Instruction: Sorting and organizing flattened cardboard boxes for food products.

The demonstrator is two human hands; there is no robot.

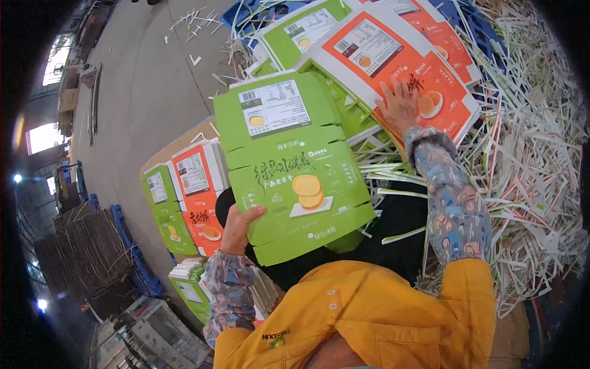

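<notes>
Left hand (236, 229) clamped on green carton blank (294, 163) (fingers hidden beneath), right hand (401, 109) spread flat on orange blank (424, 71).

You're in a bright mustard-yellow jacket (375, 280), two pale buttons (332, 293) on the front, a green-and-dark emblem (276, 339) at your left; and look, greyish sleeves (456, 212) busy with multicoloured cartoon shapes, gathered cuffs (431, 139), black clothing (402, 230) below!
</notes>
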